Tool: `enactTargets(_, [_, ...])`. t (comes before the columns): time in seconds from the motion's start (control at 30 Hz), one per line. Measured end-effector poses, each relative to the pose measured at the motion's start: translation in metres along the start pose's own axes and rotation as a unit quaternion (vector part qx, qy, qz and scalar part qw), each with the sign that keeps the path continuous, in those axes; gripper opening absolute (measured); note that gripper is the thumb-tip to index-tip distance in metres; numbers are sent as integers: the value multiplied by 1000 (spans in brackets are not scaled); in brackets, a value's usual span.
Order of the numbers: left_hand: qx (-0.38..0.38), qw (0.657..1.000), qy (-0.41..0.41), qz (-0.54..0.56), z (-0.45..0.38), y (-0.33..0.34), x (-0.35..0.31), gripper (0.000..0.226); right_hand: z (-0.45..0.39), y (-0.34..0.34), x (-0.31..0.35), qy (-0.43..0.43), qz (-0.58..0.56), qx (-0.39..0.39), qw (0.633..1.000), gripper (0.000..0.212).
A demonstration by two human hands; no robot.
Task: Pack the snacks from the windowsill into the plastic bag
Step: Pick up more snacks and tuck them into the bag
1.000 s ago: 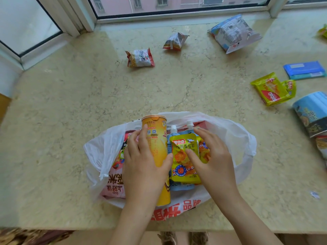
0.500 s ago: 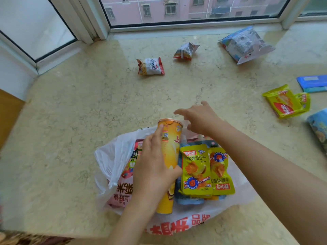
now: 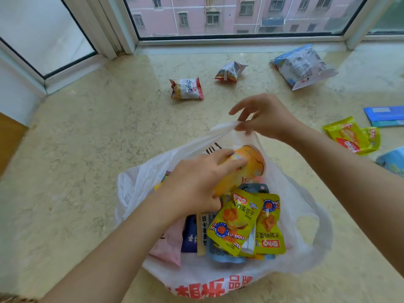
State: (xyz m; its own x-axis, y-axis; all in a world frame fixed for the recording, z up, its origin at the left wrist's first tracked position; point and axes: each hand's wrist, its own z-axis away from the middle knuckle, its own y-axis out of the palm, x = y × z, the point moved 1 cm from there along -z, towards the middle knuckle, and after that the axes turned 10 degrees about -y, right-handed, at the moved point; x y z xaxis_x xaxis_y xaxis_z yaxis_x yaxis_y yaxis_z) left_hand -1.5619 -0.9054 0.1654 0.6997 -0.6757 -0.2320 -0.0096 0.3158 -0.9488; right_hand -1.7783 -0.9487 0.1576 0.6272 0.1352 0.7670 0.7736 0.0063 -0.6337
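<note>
Now my right hand (image 3: 265, 115) has left the yellow packets (image 3: 244, 221) and pinches the plastic bag (image 3: 306, 217) by its far rim, lifting it; half a second ago it only reached there. My left hand (image 3: 196, 182) still wraps its fingers round the orange can (image 3: 247, 167), tipping it inside. Mouth's open, so the loose snacks like the noodle packet (image 3: 187, 89) on the windowsill (image 3: 87, 138) come next.

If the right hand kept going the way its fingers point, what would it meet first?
Probably the red-and-white snack packet: the right hand, pinching the bag's rim, points left and away over bare sill. Depth is unclear.
</note>
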Motion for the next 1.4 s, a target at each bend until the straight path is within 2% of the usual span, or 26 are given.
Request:
enactTargets(0.07, [-18, 997, 52, -59, -16, -4, 2, 86, 3, -3, 0, -1, -10, -10, 1000, 35])
enactTargets(0.2, [-49, 985, 142, -86, -40, 7, 16, 82, 9, -5, -1, -11, 7, -20, 1000, 32])
enactTargets(0.37, [-118, 970, 191, -93, -55, 42, 29, 82, 14, -7, -1, -12, 8, -32, 999, 29])
enactTargets(0.5, [-83, 980, 139, -114, -52, 63, 37, 101, 17, -3, -1, -10, 11, -33, 999, 26])
enactTargets(0.57, [-96, 984, 110, -106, -52, 65, 38, 85, 18, -2, 0, -15, 23, -33, 999, 24])
enactTargets(0.63, [-133, 984, 73, -97, -50, 59, 44, 55, 20, -2, 0, -17, 30, -38, 999, 22])
enactTargets(0.7, [-147, 986, 13, -72, -45, 55, 57, 50, 22, -2, 0, -21, 34, -49, 998, 21])
enactTargets(0.8, [-103, 993, -47, 15, -37, 57, 70, 54, 21, 1, 0, -18, 30, -93, 995, 20])
enactTargets(0.93, [-23, 997, -18, 72, -49, 59, 61, 56, 20, 12, 1, 1, 2, -158, 987, 21])
enactTargets(1.03, [47, 998, -47, -14, -59, 59, 65, 59, 22, 17, -2, 15, 1, -187, 982, 19])
enactTargets(1.1, [63, 996, -48, -51, -59, 57, 68, 58, 25, 20, -1, 7, 20, -187, 982, 15])
enactTargets(1.13, [36, 997, -21, -64, -58, 53, 66, 59, 27, 21, 0, -5, 40, -183, 982, 13])
enactTargets(1.17, [-22, 996, 25, -83, -55, 50, 64, 58, 29, 22, 3, -22, 65, -180, 981, 11])
enactTargets(1.23, [-182, 966, 85, -163, -49, 49, 66, 53, 33, 23, 7, -61, 107, -184, 975, 8])
enactTargets(1.27, [-243, 950, 55, -190, -46, 48, 70, 56, 35, 23, 7, -73, 117, -190, 972, 8])
enactTargets(1.3, [-267, 942, -5, -200, -45, 47, 77, 62, 36, 22, 5, -78, 121, -196, 970, 8])
enactTargets(1.37, [-255, 938, -133, -191, -41, 43, 88, 69, 37, 22, 1, -76, 117, -203, 969, 9])
enactTargets(1.4, [-229, 940, -174, -182, -40, 41, 94, 64, 37, 23, -1, -76, 115, -204, 969, 9])
